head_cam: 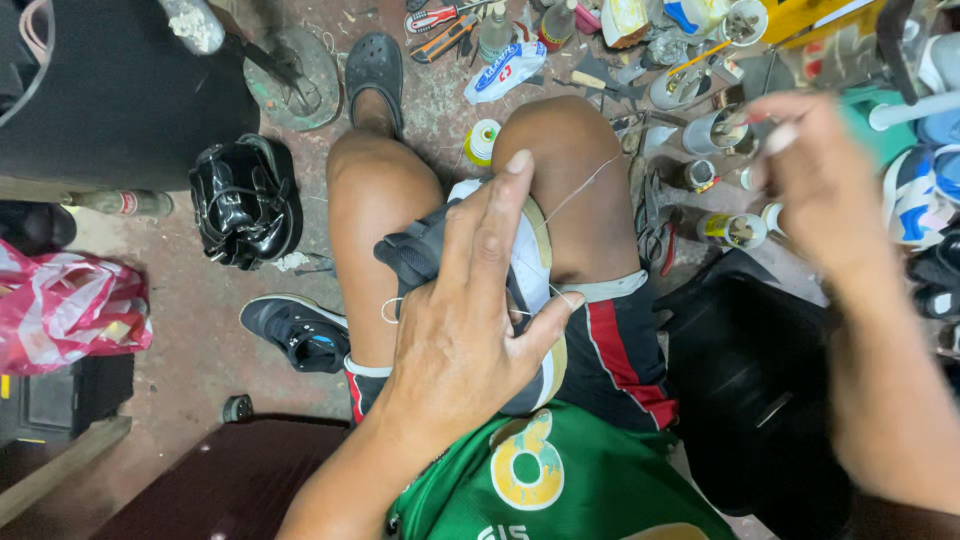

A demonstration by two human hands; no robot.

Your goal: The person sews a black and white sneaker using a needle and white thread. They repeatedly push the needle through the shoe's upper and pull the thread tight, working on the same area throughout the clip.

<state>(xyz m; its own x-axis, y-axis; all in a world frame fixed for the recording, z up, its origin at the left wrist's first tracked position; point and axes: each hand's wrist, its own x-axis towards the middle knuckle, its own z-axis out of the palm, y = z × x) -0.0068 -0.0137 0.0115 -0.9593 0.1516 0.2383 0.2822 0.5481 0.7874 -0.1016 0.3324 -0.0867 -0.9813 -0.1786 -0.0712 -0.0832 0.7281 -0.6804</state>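
- Two bare hands work over one shoe: a dark fabric sneaker with a white side and tan sole edge (528, 262) lies on the person's lap, wedged between the bare knees.
- Judging by its look, the sneaker is light, with a soft, pliable upper and a stiffer rubbery sole; the firm sole rim seems the surest place to hold it, since the upper would give under pressure.
- Left hand (470, 320) lies flat on the sneaker, fingers spread and stretched forward, thumb hooked over the sole edge, pressing it down against the thigh.
- A thin pale thread (580, 188) runs taut from the sneaker's sole up across the right knee toward the other hand; it looks slippery and easy to snap.
- Right hand (820, 185) is raised well apart from the sneaker, blurred, fingertips pinched together around a slim whitish handle (780, 135); what tool it is I cannot tell.
- Near it sits a cluttered floor of small tins and bottles (730, 228), and a second black sneaker (295, 330) lies beside the left thigh.
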